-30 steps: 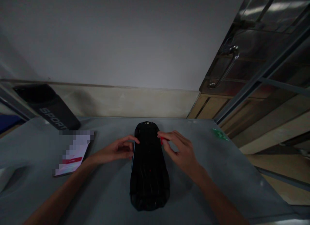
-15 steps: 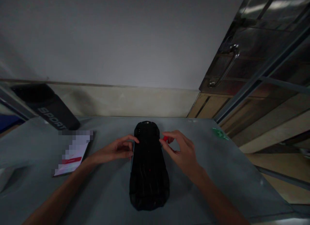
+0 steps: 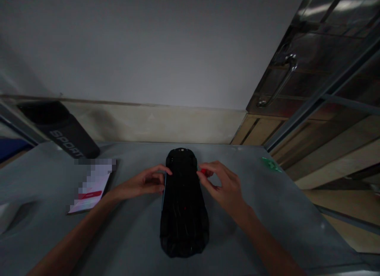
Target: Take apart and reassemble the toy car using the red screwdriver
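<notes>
A toy car [image 3: 184, 204] lies lengthwise on the grey table, its dark underside facing up and a thin blue edge showing along the left. My left hand [image 3: 147, 181] steadies it from the left: one fingertip rests on the underside and the other fingers press at the side. Beside the car's upper right, my right hand [image 3: 224, 185] pinches a small red piece [image 3: 203, 171] between thumb and index finger. The piece is mostly covered by the fingers, so its exact kind cannot be made out. Whether it touches the car is unclear.
A phone [image 3: 90, 187] with a lit, partly blurred screen lies left of my left hand. Behind it stands a dark bottle marked SPORT [image 3: 63, 131]. A green wrapper [image 3: 270, 164] is near the table's right edge. A wall [image 3: 163, 123] runs behind the grey table [image 3: 261, 220].
The whole view has shifted slightly. Both hands keep nearly the same place on and beside the toy car, with the red piece still in my right fingers.
</notes>
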`<state>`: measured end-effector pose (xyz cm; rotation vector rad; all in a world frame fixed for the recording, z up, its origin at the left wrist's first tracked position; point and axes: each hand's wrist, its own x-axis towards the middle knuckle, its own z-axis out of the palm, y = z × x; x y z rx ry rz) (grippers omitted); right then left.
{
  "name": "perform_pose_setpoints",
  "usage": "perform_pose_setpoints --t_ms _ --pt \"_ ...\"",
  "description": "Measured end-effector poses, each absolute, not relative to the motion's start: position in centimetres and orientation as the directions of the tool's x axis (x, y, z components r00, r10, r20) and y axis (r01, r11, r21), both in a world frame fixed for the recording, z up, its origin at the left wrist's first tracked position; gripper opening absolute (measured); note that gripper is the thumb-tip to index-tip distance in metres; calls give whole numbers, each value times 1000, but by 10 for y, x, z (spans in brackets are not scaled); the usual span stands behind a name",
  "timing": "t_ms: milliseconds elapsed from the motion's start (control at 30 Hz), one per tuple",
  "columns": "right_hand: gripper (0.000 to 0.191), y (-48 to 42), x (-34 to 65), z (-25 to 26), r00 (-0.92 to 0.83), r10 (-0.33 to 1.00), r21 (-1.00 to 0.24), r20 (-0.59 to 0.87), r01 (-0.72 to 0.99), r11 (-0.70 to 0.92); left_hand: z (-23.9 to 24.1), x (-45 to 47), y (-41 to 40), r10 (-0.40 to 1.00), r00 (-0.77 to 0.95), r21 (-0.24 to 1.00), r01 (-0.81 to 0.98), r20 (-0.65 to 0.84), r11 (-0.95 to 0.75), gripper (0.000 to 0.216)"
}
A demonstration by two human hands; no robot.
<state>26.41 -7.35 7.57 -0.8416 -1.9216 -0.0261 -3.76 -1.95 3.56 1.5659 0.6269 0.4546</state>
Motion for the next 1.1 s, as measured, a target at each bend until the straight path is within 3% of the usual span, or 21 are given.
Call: perform_pose_setpoints --t_ms 133,233,333,500,800,933,1100 --pt "10 -73 267 77 -299 515 -272 804 585 764 36 -37 -20 634 769 993 118 -83 -14 41" --pt "18 -72 268 77 -345 513 -258 786 570 780 34 -38 -20 632 770 993 117 -87 -5 42" --pt "25 -73 267 77 -356 527 -284 772 548 786 34 -38 -19 639 765 992 123 -88 -11 42" --pt "16 -73 266 74 -285 572 -341 769 574 744 36 -37 -19 636 766 990 140 -89 -30 42" --pt "15 -65 265 72 -282 499 -226 819 641 734 38 -36 -21 645 758 992 127 -93 -7 42" --pt "19 -61 263 88 -404 565 -174 720 683 710 40 -35 -22 658 749 993 118 -80 -14 43" --pt "22 -58 262 109 -497 744 -55 447 815 578 39 -35 -22 657 752 995 98 -61 -20 44"
